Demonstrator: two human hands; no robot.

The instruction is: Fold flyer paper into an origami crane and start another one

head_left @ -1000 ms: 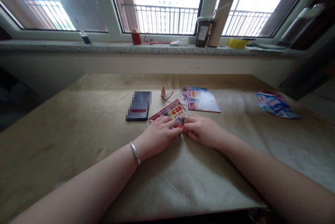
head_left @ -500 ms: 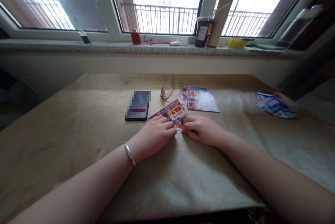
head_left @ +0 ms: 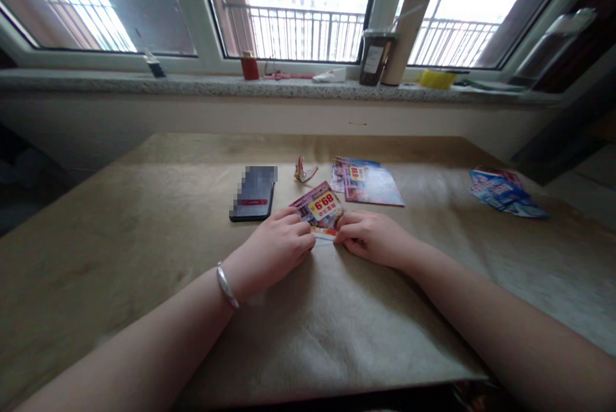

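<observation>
Between my two hands a colourful printed flyer (head_left: 323,210) with a yellow price label, seen upside down, lies on the table. My left hand (head_left: 279,240), a silver bangle at its wrist, has its fingers curled together onto the flyer's left and near edge. At the flyer's right corner, my right hand (head_left: 368,235) holds the paper with bent fingers; the thumb tip is partly hidden. A white strip of the flyer shows at its near edge between the hands. Past it sits a small folded paper piece (head_left: 304,171).
Left of the flyer lies a phone (head_left: 254,192). Behind my right hand are more flyers (head_left: 373,184), and a spread of blue cut pieces (head_left: 505,191) lies far right. On the windowsill (head_left: 202,86) stand a dark cup (head_left: 374,62), a tall cylinder (head_left: 409,30) and a red container (head_left: 249,67).
My left hand has slid to the left and slightly back along the flyer, uncovering more of its near edge. My right hand stays at the right corner.
</observation>
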